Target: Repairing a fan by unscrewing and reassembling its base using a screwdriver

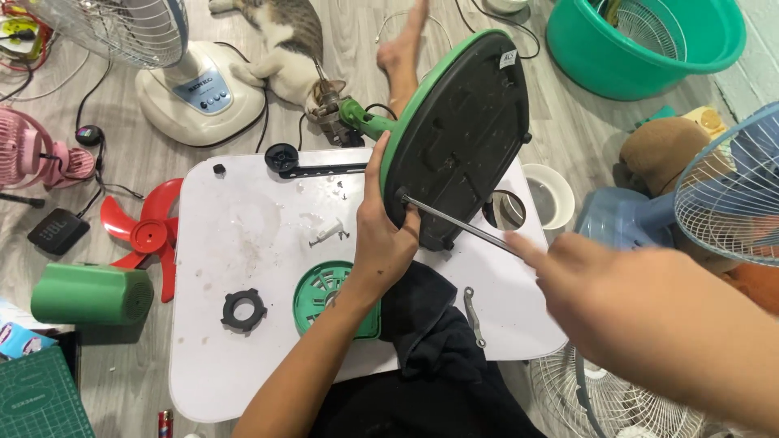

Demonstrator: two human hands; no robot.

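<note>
- Left hand (385,235) clamped on the lower rim of the green fan base (454,134); the base is tipped up on edge, black underside toward the camera, over the back right part of the white table (235,357).
- Right hand (641,316) blurred, near the camera; fingers closed round the handle end of a long screwdriver (462,225), whose tip meets the underside just beside the left thumb.
- Green stem with a bare motor (331,104) sticks out behind the base, toward the cat (284,45) lying on the floor.
- On the table: black toothed ring (243,309) front left, green round grille part (324,296) touching the left forearm, small white clip (329,235), black bracket with knob (304,165) along the back edge, loose screws near it, thin metal strip (475,316) at right front.
- Table top scuffed and dusty; left half mostly bare.
- Floor is grey wood-look planks, crowded all round.
- Left of table: red fan blade (146,231) touching its edge, green cylinder housing (91,294), small black speaker (58,233), pink fan (32,154), white fan base (199,93) with cables.
- Right: white cup-like part (552,195) at the table edge, blue fan with grille (730,195), white grille (617,397) on the floor below the right arm.
- Back right: teal tub (641,45) holding a grille.
- Bare foot (402,49) on the floor behind the base.
</note>
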